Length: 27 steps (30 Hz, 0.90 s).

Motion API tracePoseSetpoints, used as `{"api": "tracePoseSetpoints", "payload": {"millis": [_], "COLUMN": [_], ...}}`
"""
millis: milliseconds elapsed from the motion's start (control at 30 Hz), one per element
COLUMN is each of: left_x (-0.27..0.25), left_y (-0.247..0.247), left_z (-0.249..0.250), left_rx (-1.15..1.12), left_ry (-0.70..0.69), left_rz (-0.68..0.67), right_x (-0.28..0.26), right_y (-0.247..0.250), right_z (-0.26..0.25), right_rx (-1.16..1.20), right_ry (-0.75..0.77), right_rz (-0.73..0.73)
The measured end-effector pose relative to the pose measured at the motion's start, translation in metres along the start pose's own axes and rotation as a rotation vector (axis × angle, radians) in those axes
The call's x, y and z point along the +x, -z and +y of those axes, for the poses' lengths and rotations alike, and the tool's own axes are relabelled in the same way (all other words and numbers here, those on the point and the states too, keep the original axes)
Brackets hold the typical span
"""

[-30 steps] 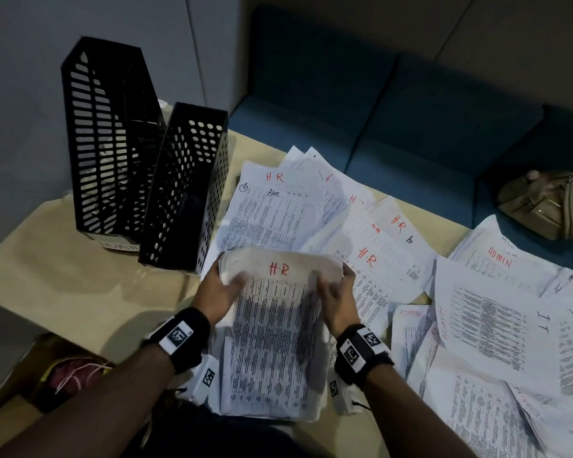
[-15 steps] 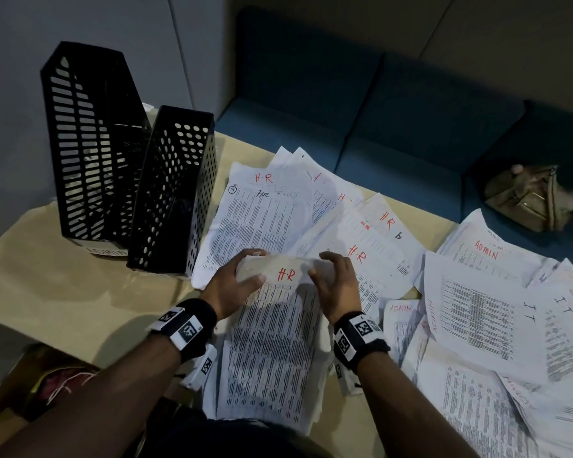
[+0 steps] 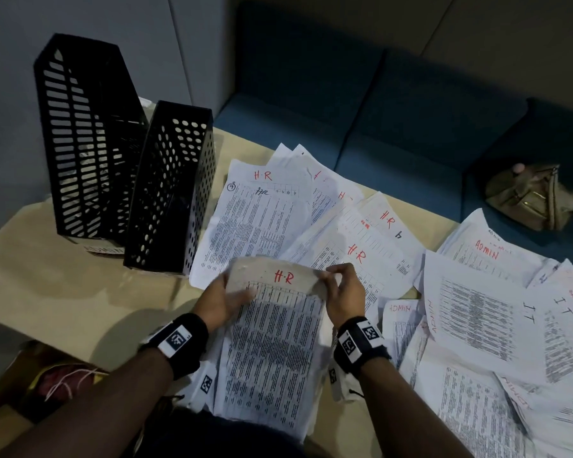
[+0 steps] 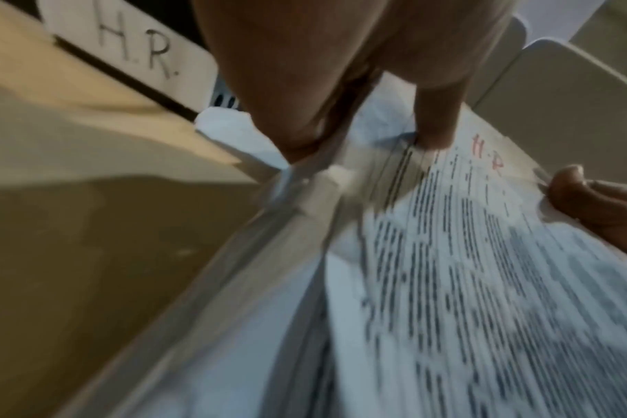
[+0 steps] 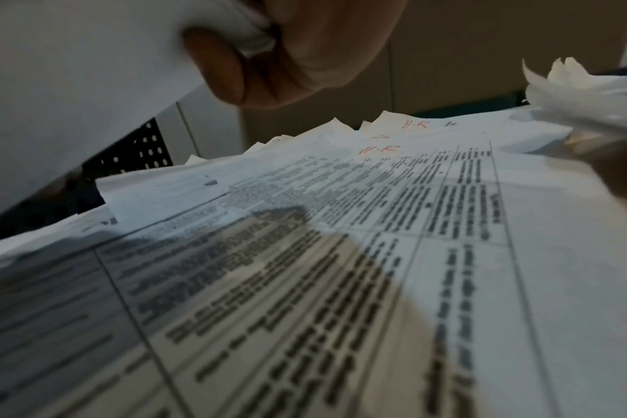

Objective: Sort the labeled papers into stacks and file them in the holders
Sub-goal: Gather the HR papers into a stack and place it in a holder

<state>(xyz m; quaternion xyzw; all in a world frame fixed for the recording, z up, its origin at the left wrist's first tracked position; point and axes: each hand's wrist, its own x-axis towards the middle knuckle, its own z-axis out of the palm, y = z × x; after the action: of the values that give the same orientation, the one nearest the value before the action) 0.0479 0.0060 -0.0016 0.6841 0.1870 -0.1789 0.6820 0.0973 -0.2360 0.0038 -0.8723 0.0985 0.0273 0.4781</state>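
A stack of printed sheets marked "H.R" in red (image 3: 275, 328) is lifted at its far end over the table's near edge. My left hand (image 3: 222, 300) grips its left edge, thumb on top (image 4: 433, 121). My right hand (image 3: 343, 292) pinches its right top corner (image 5: 255, 48). More loose H.R sheets (image 3: 262, 219) fan out behind it. Two black perforated holders (image 3: 90, 140) (image 3: 172, 190) stand at the back left; the nearer one has an "H.R." label (image 4: 136, 48).
Sheets marked ADMIN (image 3: 485, 252) and IT (image 3: 530, 314) lie spread on the right. The beige table (image 3: 63, 292) is bare at the left. A blue sofa (image 3: 377, 120) runs behind, with a tan bag (image 3: 530, 196) on it. A box of items (image 3: 57, 381) sits below left.
Both hands have shifted on the H.R stack's top end, curling it upward; the left thumb now lies on the sheet's face. The head view has drifted slightly.
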Motion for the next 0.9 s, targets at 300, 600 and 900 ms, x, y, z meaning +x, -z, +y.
{"api": "tracePoseSetpoints", "payload": {"millis": [300, 600, 900], "left_x": [-0.01, -0.008, -0.01], "left_y": [0.027, 0.044, 0.038], "left_z": [-0.007, -0.023, -0.017], "left_rx": [0.292, 0.431, 0.483], "left_ry": [-0.006, 0.126, 0.078], "left_rz": [0.195, 0.181, 0.221], "right_x": [-0.009, -0.014, 0.009], "right_y": [0.014, 0.024, 0.025], "right_z": [0.044, 0.055, 0.033], "right_rx": [-0.767, -0.716, -0.3], "right_ry": [-0.151, 0.01, -0.469], "right_rz": [-0.28, -0.1, -0.09]}}
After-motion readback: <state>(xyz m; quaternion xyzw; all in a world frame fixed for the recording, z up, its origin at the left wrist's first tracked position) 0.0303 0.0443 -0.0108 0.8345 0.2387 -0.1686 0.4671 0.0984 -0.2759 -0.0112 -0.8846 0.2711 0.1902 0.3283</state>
